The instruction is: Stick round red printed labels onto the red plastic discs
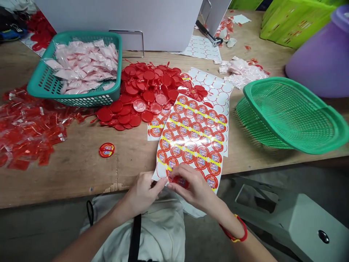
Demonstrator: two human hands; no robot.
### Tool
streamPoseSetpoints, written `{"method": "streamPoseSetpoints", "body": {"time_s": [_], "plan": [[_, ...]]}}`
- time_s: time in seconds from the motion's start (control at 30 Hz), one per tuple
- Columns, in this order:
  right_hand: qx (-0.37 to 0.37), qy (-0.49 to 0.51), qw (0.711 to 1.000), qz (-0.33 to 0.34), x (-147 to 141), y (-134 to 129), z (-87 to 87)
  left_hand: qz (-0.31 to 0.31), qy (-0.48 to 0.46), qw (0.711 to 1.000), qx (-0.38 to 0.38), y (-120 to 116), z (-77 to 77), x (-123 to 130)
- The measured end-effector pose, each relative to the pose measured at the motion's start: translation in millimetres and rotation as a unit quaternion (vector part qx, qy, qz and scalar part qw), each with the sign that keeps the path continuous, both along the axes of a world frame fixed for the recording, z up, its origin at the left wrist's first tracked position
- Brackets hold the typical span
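Observation:
A sheet of round red stickers (195, 136) with yellow bands lies over the table's front edge. My left hand (145, 191) grips its lower left corner, thumb on top, where one round spot is bare white. On the same sheet, my right hand (192, 183) pinches with thumb and forefinger at a sticker in the bottom row; its fingertips partly hide that sticker. To the left, a red round piece with a printed sticker (107, 150) lies by itself on the wood. Beyond the sheet is a heap of red round lollipop-shaped plastic pieces (148, 85).
A teal basket (114, 91) holds small pale pink packets. Red clear packets (29, 131) are piled at the left. On the right are a green basket (297, 120), a purple bucket (321, 58) and pink packets (244, 72). A grey stool (308, 218) stands below.

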State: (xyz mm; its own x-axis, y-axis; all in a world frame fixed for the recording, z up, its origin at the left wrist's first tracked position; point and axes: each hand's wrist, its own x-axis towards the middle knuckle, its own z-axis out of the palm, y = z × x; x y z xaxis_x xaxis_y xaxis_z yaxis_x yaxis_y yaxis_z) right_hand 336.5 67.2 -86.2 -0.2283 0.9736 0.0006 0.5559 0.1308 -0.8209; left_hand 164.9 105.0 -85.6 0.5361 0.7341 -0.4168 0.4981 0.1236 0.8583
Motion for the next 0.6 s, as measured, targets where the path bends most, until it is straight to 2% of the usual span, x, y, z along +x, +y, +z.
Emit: {"method": "streamPoseSetpoints", "body": {"time_s": [0.13,0.2,0.27,0.3,0.37,0.43,0.5,0.6], "plan": [[-0.025,0.019,0.999,-0.008,2,4,-1.2,0.014,0.012,1.0,-0.008,1,-0.8,-1],[-0.07,0.062,0.993,-0.065,8,7,-2.4,0.024,0.035,0.999,-0.023,4,-2.5,-4],[-0.119,0.126,0.973,-0.151,14,10,-3.8,0.031,0.063,0.998,-0.006,6,-4.8,-10],[-0.135,0.161,0.958,-0.193,17,11,-4.4,0.041,0.08,0.996,0.03,7,-5.9,-13],[-0.143,0.218,0.933,-0.25,19,13,-4.3,0.097,0.105,0.976,0.165,5,-6.6,-16],[-0.134,0.246,0.922,-0.268,16,15,-2.4,0.147,0.099,0.925,0.335,0,-5.0,-12],[-0.122,0.249,0.924,-0.263,10,16,0.8,0.125,0.069,0.877,0.46,-6,-1.5,-1],[-0.102,0.234,0.934,-0.25,3,18,4.9,0.032,0.038,0.854,0.518,-9,3.7,21]]}}
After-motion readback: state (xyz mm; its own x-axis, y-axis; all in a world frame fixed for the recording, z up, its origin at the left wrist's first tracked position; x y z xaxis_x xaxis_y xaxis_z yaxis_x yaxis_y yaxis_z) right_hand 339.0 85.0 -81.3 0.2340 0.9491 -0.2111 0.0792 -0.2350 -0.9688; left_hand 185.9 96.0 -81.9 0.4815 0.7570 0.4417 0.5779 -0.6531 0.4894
